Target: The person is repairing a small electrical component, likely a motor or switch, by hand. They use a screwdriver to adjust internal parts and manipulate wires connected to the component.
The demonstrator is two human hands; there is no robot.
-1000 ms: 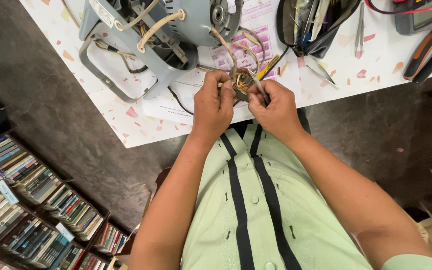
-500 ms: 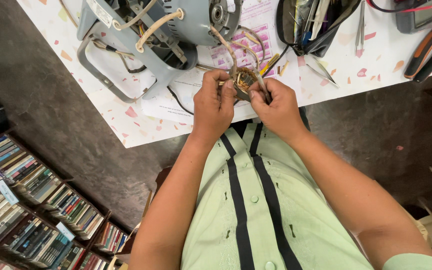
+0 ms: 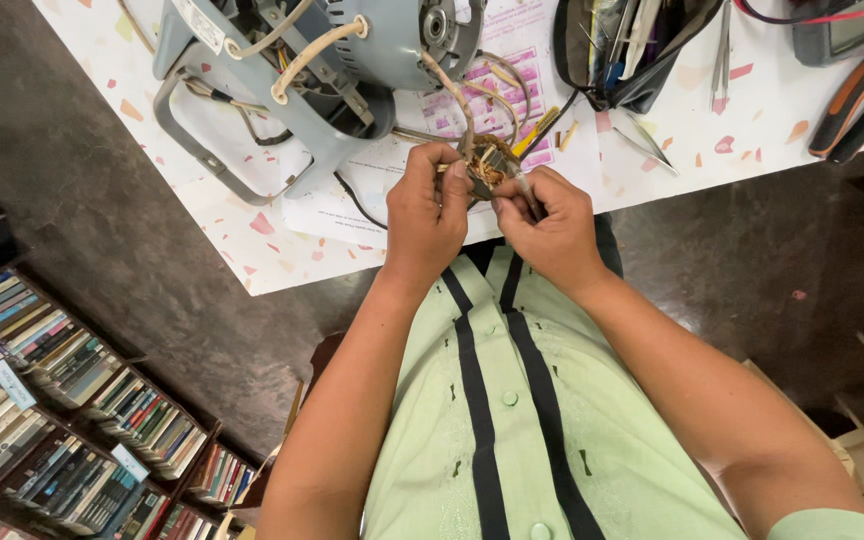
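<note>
Wire bundle (image 3: 492, 165) (brownish) pinched between both hands (image 3: 492, 215), wrists bent inward

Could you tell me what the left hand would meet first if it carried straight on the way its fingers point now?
Probably the small coil part that the left hand already pinches; beyond it, likely the grey motor, though depth is unclear.
</note>
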